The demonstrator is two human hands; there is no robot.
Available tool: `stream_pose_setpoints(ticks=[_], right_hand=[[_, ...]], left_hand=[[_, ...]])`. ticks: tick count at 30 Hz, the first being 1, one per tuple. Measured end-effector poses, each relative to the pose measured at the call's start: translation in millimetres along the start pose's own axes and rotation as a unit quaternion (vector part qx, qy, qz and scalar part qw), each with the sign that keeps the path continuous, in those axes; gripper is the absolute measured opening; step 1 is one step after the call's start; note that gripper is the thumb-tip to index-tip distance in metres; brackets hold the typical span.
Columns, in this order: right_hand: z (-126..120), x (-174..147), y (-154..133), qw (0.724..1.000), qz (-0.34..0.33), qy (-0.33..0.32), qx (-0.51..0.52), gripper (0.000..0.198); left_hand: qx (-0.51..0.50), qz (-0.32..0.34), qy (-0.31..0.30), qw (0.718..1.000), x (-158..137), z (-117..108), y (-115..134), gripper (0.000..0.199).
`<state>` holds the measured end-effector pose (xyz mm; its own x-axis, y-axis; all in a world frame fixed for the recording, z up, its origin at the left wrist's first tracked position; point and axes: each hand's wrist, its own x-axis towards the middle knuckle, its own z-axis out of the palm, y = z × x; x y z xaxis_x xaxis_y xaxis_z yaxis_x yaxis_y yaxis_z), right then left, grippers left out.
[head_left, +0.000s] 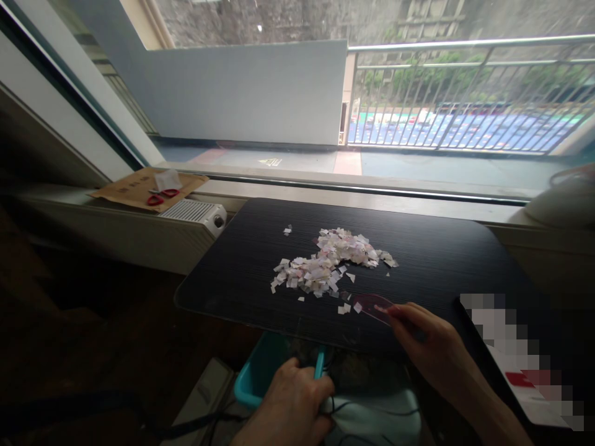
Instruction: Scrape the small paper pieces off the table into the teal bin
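Observation:
Small cut paper pieces (320, 269), mostly white and pale pink, lie in a loose heap on the black table (232, 260). My right hand (430, 341) pinches a flat, see-through pinkish plastic piece (372, 308) with a rounded end. It rests low over the tabletop near the front edge, beside a few stray scraps (344, 308). Below that edge, my left hand (297, 396) is closed around an upright teal strip, the handle or rim of a teal plastic bin (248, 387). The bin's inside is dark and partly hidden by the hand and table.
Red-handled scissors (162, 196) lie on a brown paper envelope (125, 189) on the sill, next to a white radiator (198, 214). A flat, partly blurred-out object (515, 371) lies at the table's right. Dark cables (372, 409) cross the bin. A window stands behind.

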<state>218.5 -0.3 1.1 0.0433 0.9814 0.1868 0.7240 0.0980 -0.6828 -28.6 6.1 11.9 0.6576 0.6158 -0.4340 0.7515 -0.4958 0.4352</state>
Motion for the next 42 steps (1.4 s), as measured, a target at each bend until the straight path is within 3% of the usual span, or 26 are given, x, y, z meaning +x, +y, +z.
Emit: stream_pose_setpoints(ticks=[7,13,19,24,30,36,42], right_hand=[[5.2,4.3,-5.5,0.999,-0.020,-0.027,-0.012,0.021],[-4.1,-5.4,14.6,0.999,0.003,0.023,-0.031,0.018],[-2.5,-13.8,8.4,0.999,-0.007,-0.035,0.013,0.017],[1.2,-13.9,9.3,0.999,-0.001,-0.024,0.032,0.017],[0.8,-22.4,6.7,0.992,-0.030,-0.107,0.063,0.017],[0.6,-27.8,25.0,0.998,-0.039,-0.008,0.038,0.014],[1.2,-36.7,25.6,0.996,-0.059,-0.055,0.043,0.014]], left_hand=[[-0.019,-0.019,-0.009,1.000,-2.6,0.7,-0.8,0.011],[0.002,-0.013,0.015,1.000,-5.4,3.2,0.0,0.008],[-0.003,-0.011,0.015,1.000,-7.8,6.6,1.0,0.010],[-0.002,-0.003,0.040,0.999,-8.3,8.9,-0.2,0.011],[0.007,-0.010,0.031,0.999,-9.6,8.5,0.7,0.009],[0.001,-0.005,0.040,0.999,-9.9,12.6,-1.9,0.009],[-0.003,-0.002,0.068,0.998,-11.4,17.6,-3.3,0.008]])
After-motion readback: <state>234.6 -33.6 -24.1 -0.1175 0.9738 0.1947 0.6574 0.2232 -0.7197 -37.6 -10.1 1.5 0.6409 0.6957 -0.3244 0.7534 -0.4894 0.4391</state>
